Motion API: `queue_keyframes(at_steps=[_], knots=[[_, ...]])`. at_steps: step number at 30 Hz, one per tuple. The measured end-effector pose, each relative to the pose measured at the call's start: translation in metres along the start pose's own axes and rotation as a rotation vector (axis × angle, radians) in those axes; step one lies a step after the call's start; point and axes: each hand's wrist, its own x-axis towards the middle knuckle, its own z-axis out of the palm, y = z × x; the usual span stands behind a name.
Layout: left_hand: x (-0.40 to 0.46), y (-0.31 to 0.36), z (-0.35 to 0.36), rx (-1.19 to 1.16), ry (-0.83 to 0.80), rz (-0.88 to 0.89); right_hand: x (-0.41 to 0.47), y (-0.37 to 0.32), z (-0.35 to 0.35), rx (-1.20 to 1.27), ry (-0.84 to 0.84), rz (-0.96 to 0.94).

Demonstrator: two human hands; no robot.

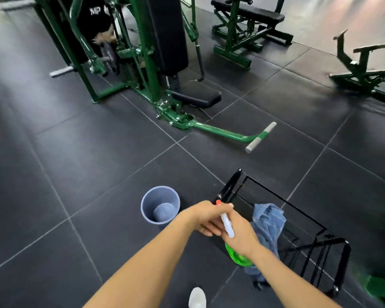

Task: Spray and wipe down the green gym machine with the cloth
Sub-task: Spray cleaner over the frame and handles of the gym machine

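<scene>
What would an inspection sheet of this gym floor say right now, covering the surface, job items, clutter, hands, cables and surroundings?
Surface: dark tiled floor, pale seams.
Job's things: green machine with black seat ahead; spray bottle, white head and green body, at the hands; blue cloth draped on the black wire basket.
Clutter: grey bin left of the basket.
Hands: left hand and right hand meet at the bottle; the right grips it, the left's hold is unclear.
Cables: nothing seen.
Surroundings: green bench behind; another green frame at right; a white shoe at the bottom edge.
</scene>
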Motion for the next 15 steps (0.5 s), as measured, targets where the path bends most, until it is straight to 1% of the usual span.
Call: queue_keyframes(at_steps=[1,4,8,9,11,12,15], knots=[[-0.004,-0.011,-0.007,-0.035,0.033,-0.006,-0.001,-0.004,0.003,-0.005,-0.020,-0.017],[-0.019,-0.056,-0.021,-0.132,0.197,-0.043,-0.008,-0.010,0.018,-0.013,-0.099,-0.007],[-0.053,-0.138,-0.029,-0.345,0.383,-0.122,-0.021,-0.017,0.043,-0.046,-0.212,-0.066],[-0.066,-0.168,-0.027,-0.406,0.433,-0.138,-0.025,-0.024,0.055,-0.060,-0.248,-0.089],[-0.076,-0.205,-0.021,-0.471,0.485,-0.174,-0.029,-0.027,0.063,-0.064,-0.259,-0.067],[-0.088,-0.230,-0.014,-0.521,0.521,-0.202,-0.035,-0.032,0.072,-0.072,-0.293,-0.074],[-0.129,-0.295,0.017,-0.659,0.625,-0.276,-0.055,-0.042,0.099,-0.126,-0.412,-0.176]])
